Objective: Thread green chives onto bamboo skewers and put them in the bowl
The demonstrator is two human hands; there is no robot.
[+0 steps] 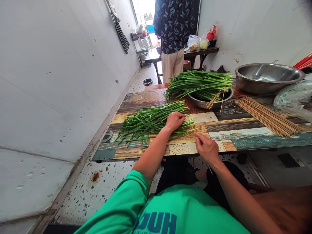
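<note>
The left hand (pixel 175 121) appears to pinch, in a closed grip, stalk ends of the garlic chives (pixel 148 119) on the bench (pixel 182 149); the right hand (pixel 207 149) pinches a bamboo skewer (pixel 210 169), its point best angled clear of the other hand.

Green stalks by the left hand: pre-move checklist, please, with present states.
1. Left hand at the pale ends of the green stalks: ok.
2. Right hand holding a skewer: ok.
3. Skewer tip touching a stalk: cannot tell, too fine to make out.
4. Leafy ends lying neatly together: not ok, they fan out loosely.
5. Spare skewers on the table, right-hand side: ok.
</note>
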